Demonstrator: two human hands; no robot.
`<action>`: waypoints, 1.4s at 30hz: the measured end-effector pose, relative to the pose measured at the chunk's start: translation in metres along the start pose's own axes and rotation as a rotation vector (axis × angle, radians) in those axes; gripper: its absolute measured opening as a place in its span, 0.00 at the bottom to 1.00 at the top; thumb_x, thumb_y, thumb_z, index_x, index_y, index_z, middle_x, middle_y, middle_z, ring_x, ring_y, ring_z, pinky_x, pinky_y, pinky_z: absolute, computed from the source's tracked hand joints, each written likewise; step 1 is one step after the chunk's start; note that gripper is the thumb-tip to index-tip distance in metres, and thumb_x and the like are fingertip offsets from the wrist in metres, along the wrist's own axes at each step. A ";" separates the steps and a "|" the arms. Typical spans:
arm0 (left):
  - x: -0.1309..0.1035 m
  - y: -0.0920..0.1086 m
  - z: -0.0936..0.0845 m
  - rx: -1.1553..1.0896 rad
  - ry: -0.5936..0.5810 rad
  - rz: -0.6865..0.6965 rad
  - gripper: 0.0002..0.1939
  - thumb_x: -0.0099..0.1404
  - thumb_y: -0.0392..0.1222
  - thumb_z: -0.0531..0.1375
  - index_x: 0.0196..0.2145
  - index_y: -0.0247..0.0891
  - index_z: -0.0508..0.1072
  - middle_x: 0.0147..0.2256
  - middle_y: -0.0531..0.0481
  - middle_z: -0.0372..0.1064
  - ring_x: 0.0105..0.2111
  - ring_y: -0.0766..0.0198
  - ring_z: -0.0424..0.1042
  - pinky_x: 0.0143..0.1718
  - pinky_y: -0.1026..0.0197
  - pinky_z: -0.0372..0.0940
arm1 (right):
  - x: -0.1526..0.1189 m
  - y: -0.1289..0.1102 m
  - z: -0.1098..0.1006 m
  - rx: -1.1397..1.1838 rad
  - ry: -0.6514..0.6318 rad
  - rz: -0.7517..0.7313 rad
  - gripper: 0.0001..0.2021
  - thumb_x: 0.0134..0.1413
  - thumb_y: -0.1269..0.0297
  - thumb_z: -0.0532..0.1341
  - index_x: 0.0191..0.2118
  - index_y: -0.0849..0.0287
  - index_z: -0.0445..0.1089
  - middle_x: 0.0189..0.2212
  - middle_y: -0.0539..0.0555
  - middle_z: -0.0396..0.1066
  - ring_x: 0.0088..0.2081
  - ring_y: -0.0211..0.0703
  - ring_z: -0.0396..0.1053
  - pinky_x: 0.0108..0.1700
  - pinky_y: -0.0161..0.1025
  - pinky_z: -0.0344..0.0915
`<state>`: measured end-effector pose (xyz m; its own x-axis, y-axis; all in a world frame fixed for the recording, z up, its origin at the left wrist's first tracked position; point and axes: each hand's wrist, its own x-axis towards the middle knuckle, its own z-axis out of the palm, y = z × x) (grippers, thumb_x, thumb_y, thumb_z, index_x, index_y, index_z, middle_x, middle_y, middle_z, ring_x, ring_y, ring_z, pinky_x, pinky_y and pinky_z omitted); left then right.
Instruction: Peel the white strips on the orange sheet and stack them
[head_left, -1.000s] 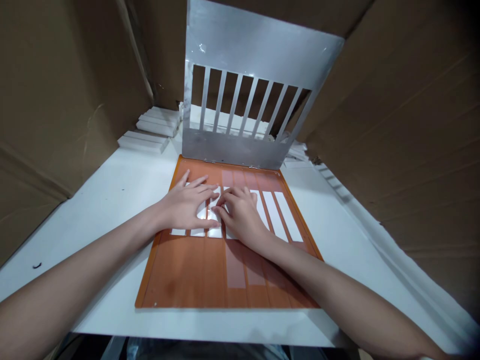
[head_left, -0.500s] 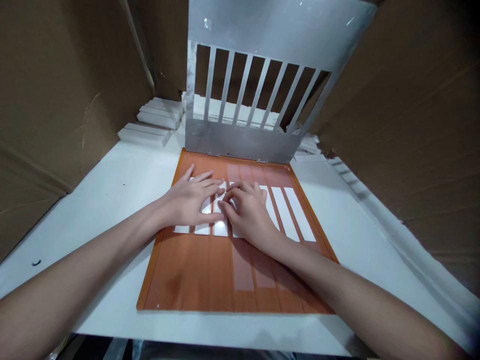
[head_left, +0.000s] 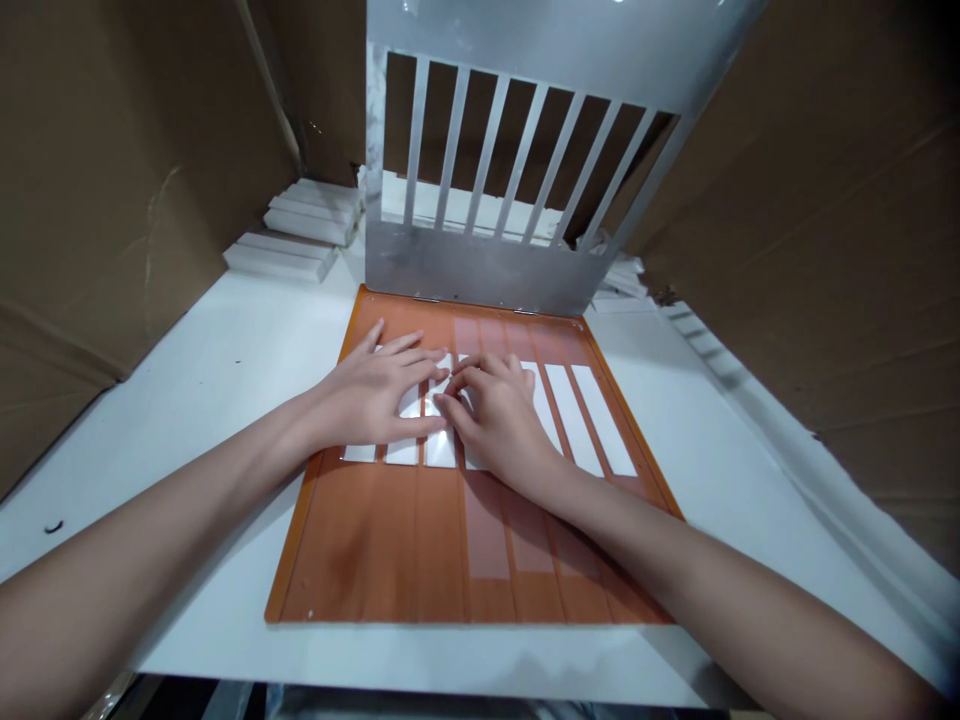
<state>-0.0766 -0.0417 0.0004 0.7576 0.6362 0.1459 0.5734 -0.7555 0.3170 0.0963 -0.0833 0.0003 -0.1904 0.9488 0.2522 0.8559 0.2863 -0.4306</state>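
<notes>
"At six o'clock, nearest us?"

"The orange board's near edge, flat on the white table, which supports it."

"And the hands?"

"Left hand, at ten: spread, clenching nothing, palm down over white strips, probably steadying them. Right hand, at one: fingers bent over the middle strips; whether it pinches one, I can't tell."

"How do the strips lie?"

"Side by side, nine to three, likely kept apart for even spacing."

"Beyond?"

"At twelve, a slotted metal plate stands raised, apparently hinged, leaving the strips reachable. White stacks sit towards ten."
</notes>
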 end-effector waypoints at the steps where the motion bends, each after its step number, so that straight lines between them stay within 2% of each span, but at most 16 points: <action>1: 0.000 0.000 0.000 -0.006 -0.004 -0.004 0.25 0.61 0.60 0.52 0.49 0.42 0.66 0.58 0.50 0.56 0.61 0.49 0.46 0.59 0.39 0.32 | 0.000 0.000 0.000 0.004 -0.002 0.001 0.06 0.53 0.66 0.57 0.28 0.59 0.69 0.36 0.54 0.68 0.40 0.48 0.58 0.41 0.42 0.49; 20: 0.001 -0.001 -0.004 -0.016 -0.052 -0.038 0.26 0.62 0.62 0.48 0.50 0.44 0.65 0.59 0.53 0.54 0.62 0.50 0.45 0.59 0.38 0.33 | 0.000 0.000 0.000 0.017 -0.007 0.020 0.06 0.52 0.66 0.58 0.28 0.58 0.70 0.37 0.54 0.67 0.41 0.48 0.58 0.42 0.44 0.50; 34: 0.000 0.004 -0.006 -0.017 -0.044 -0.040 0.25 0.62 0.61 0.49 0.50 0.43 0.65 0.59 0.53 0.55 0.61 0.50 0.45 0.60 0.40 0.32 | 0.000 0.000 0.000 0.023 -0.018 0.022 0.07 0.53 0.66 0.57 0.28 0.58 0.69 0.36 0.54 0.67 0.42 0.48 0.58 0.42 0.44 0.50; 42: 0.002 0.001 -0.003 -0.035 -0.061 -0.032 0.35 0.54 0.69 0.53 0.52 0.43 0.63 0.60 0.50 0.54 0.62 0.48 0.44 0.60 0.40 0.29 | 0.001 -0.001 -0.001 -0.012 -0.021 0.020 0.06 0.52 0.66 0.57 0.28 0.58 0.69 0.37 0.55 0.67 0.41 0.48 0.58 0.40 0.43 0.50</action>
<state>-0.0757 -0.0404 0.0032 0.7575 0.6482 0.0779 0.5870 -0.7284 0.3534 0.0957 -0.0828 0.0013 -0.1831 0.9569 0.2255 0.8652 0.2658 -0.4252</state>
